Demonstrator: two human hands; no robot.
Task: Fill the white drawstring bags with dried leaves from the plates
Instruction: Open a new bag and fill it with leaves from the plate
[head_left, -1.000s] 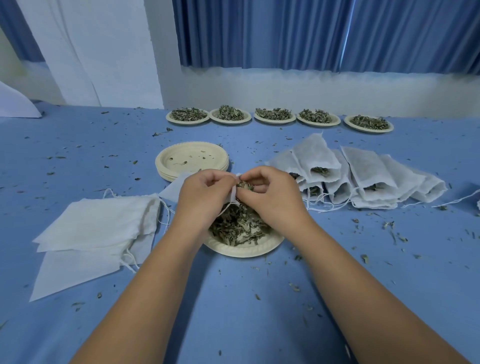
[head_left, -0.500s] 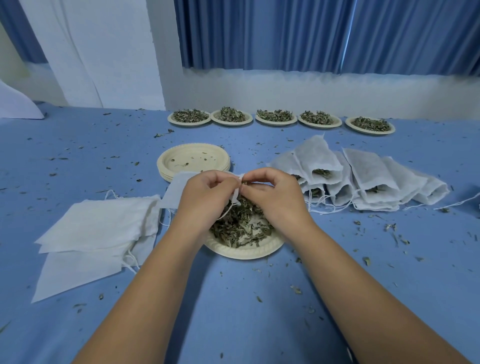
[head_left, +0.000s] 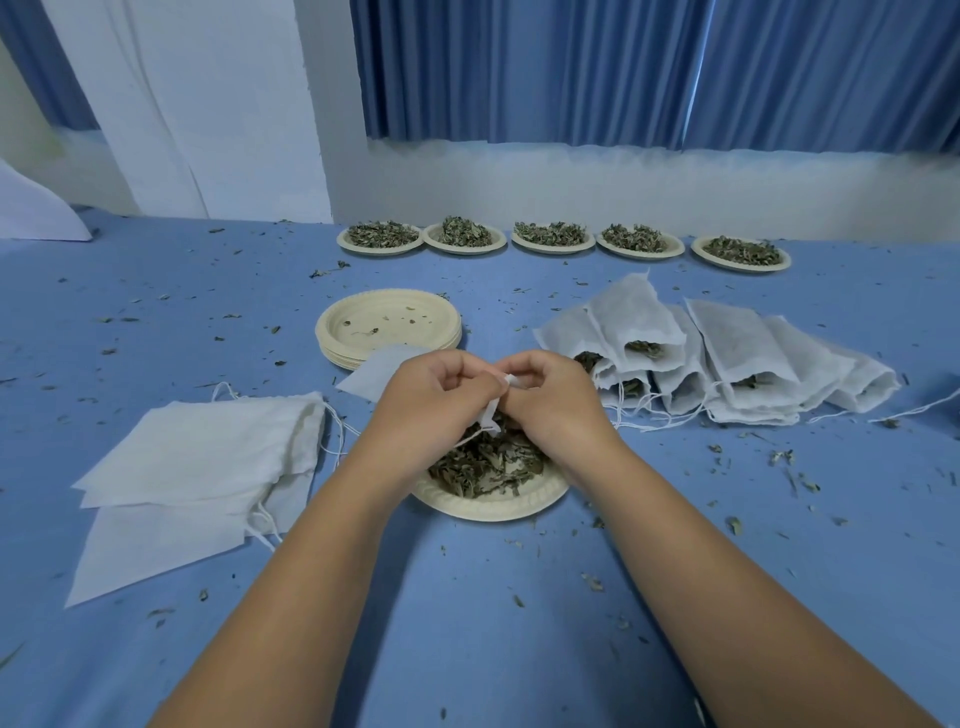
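Your white bag (head_left: 370, 375) is at the near plate (head_left: 488, 508) of dried leaves (head_left: 483, 466). Your left hand (head_left: 435, 402) and right hand (head_left: 558, 402) both pinch its mouth, fingers curled on the cloth. Empty bags (head_left: 208, 457) lie to the left and filled bags (head_left: 737, 364) to the right on the blue table (head_left: 467, 623).

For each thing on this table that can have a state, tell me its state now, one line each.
left hand, pinches the held bag's mouth.
right hand, pinches the same mouth.
held bag, over the near plate; contents hidden.
near plate, partly full of dried leaves.
plate stack, top plate holds only crumbs.
five far plates, each heaped with leaves.
bags on the right, filled, mouths open, lying down.
bags on the left, flat, empty.
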